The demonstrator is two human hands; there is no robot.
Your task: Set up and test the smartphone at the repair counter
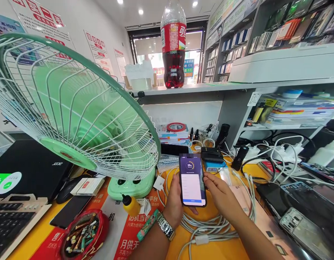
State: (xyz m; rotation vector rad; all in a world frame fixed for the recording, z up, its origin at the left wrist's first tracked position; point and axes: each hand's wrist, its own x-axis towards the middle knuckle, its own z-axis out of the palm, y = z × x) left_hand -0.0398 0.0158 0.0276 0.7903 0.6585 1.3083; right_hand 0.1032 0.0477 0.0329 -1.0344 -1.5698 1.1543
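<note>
Upright in the middle of the view is a smartphone point(192, 180), its lit screen showing a purple page with "39" in a ring and a white panel below. My left hand point(174, 196) is closed round the phone's left edge, with part of the fingers hidden behind it. A metal watch point(165, 225) sits on that wrist. My right hand point(217, 187) touches the phone's right edge with fingertips bent against it. Coiled white cables point(210, 225) lie on the desk under both hands.
A green fan point(75, 108) fills the left side. Below it stand a red ashtray point(84, 234) full of butts, a yellow bottle point(129, 204) and a white box point(88, 186). A cola bottle point(174, 68) stands on the shelf. Opened phone parts point(297, 224) lie at right.
</note>
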